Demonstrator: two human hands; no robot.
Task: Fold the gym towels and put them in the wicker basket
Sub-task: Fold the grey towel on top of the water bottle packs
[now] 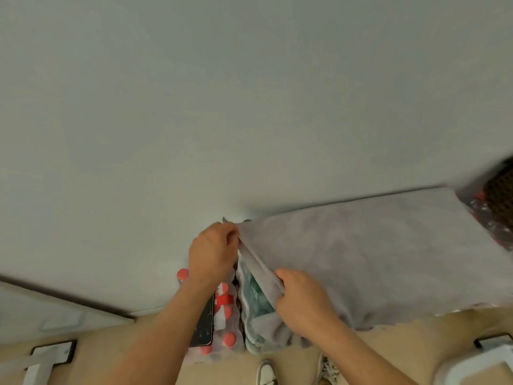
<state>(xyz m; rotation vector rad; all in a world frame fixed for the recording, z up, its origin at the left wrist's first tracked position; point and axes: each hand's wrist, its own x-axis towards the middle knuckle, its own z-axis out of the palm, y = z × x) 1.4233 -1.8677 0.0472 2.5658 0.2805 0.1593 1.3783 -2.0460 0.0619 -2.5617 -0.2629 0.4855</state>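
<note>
Grey towel [374,254]: held spread, above and right of the red-capped bottle pack [224,315]. Left hand [213,250]: above pack, pinching towel corner. Right hand [302,298]: right of pack, gripping towel edge.

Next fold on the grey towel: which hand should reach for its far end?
Probably the right hand: the towel spreads off to that side, and this hand already grips its near edge lower down. The left hand pinches the upper corner and can anchor it.
</note>
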